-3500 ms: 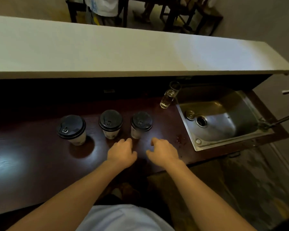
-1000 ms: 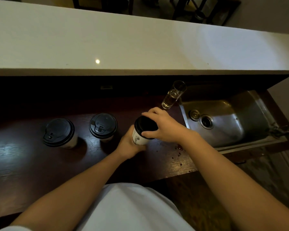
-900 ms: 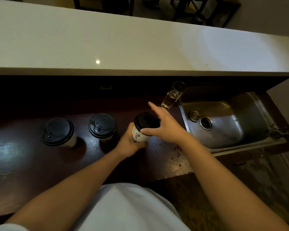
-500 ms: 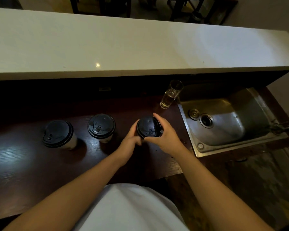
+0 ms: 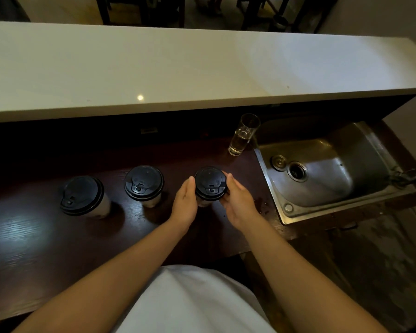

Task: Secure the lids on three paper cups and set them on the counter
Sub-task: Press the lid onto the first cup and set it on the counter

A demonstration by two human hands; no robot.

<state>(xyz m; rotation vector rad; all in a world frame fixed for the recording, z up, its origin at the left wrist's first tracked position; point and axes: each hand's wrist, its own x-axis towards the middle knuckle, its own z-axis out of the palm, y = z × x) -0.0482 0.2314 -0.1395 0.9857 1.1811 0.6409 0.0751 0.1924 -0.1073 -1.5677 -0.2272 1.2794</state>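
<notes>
Three white paper cups with black lids stand in a row on the dark wooden counter [image 5: 34, 241]. The left cup [image 5: 83, 196] and the middle cup [image 5: 144, 183] stand alone and upright. The right cup [image 5: 210, 183] sits between my two hands, its black lid on top. My left hand [image 5: 185, 205] presses against its left side and my right hand [image 5: 238, 203] cups its right side, fingertips at the lid rim. The cup's body is mostly hidden by my hands.
A tall glass [image 5: 243, 135] with some water stands behind, right of the cups. A steel sink [image 5: 332, 169] is set into the counter at the right. A raised white bar top [image 5: 202, 66] runs along the back. Small drops lie near the sink's edge.
My hands reached from the counter edge to the right cup and tilted it, right hand over the lid. It now stands upright, with both hands at its sides.
</notes>
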